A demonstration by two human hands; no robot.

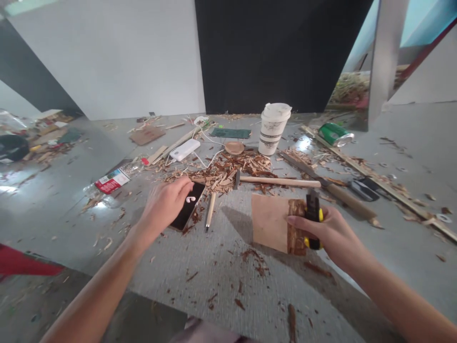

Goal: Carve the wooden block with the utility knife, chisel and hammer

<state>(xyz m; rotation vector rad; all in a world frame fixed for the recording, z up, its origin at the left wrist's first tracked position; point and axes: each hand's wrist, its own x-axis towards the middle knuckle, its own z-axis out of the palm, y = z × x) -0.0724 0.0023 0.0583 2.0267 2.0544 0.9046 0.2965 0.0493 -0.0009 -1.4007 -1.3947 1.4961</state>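
My right hand (333, 231) is closed around a black and yellow utility knife (313, 219), held upright. Its thumb presses on the bark edge of a flat wooden piece (270, 223), whose light face is turned to me. Over a dark phone (186, 209) is my left hand (170, 197), fingers curled and pressed together; whatever they hold, if anything, is hidden. Two white earbuds (191, 199) lie on the phone's screen. To the right of the phone is a wooden-handled pointed tool (210, 212). A hammer (278, 181) lies behind the wooden piece.
Wood shavings (228, 171) are heaped mid-table. Around them are a white paper cup (273, 131), a power bank (185, 149) with a cable, and a green can (334, 134) on its side. Long strips of wood (385, 181) lie right; a red-labelled plastic packet (112, 180) lies left.
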